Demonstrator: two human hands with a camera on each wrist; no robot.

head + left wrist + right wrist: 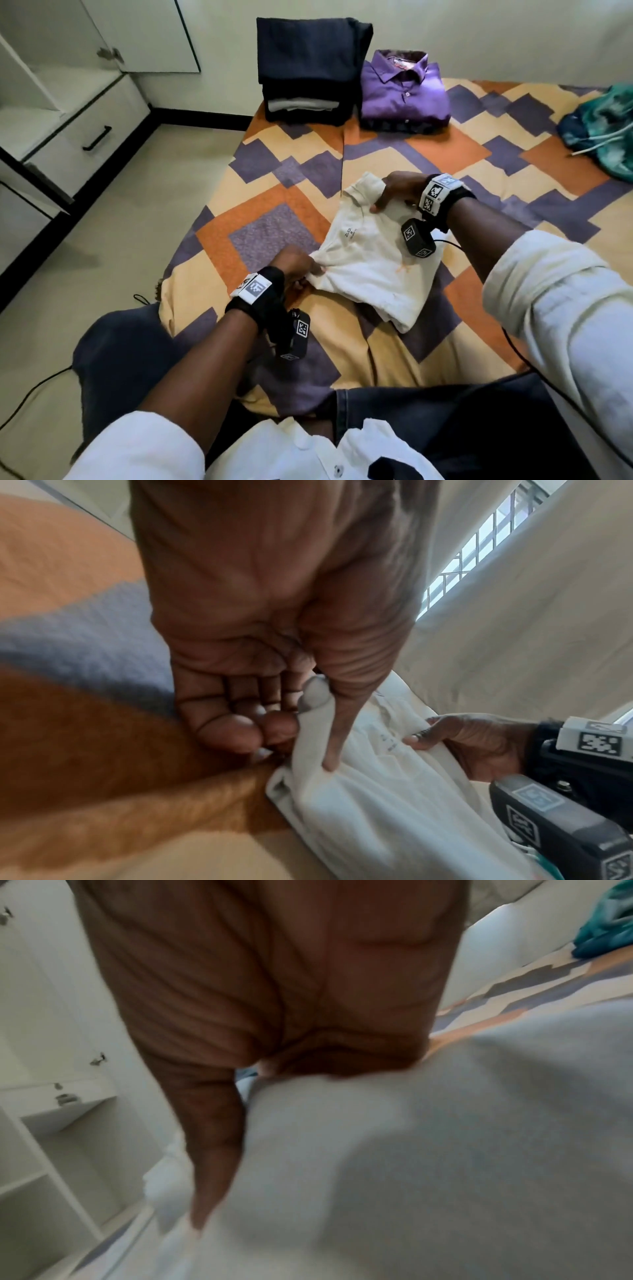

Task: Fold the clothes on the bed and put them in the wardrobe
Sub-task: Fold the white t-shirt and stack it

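A cream T-shirt (pixel 370 263) lies partly folded in the middle of the patterned bed (pixel 274 178). My left hand (pixel 301 270) pinches its near-left edge, thumb on top and fingers curled beneath, as the left wrist view shows on the cream T-shirt (pixel 369 804) under my left hand (pixel 308 729). My right hand (pixel 394 195) grips the far collar end of the shirt, thumb on top. In the blurred right wrist view the cream T-shirt (pixel 411 1150) fills the frame below my right hand (pixel 240 1096). The wardrobe (pixel 51 102) stands open at the left.
A stack of dark folded clothes (pixel 308 68) and a folded purple shirt (pixel 404 92) sit at the far end of the bed. A teal garment (pixel 603 126) lies crumpled at the right edge. A drawer with a black handle (pixel 97 137) is below the wardrobe shelf.
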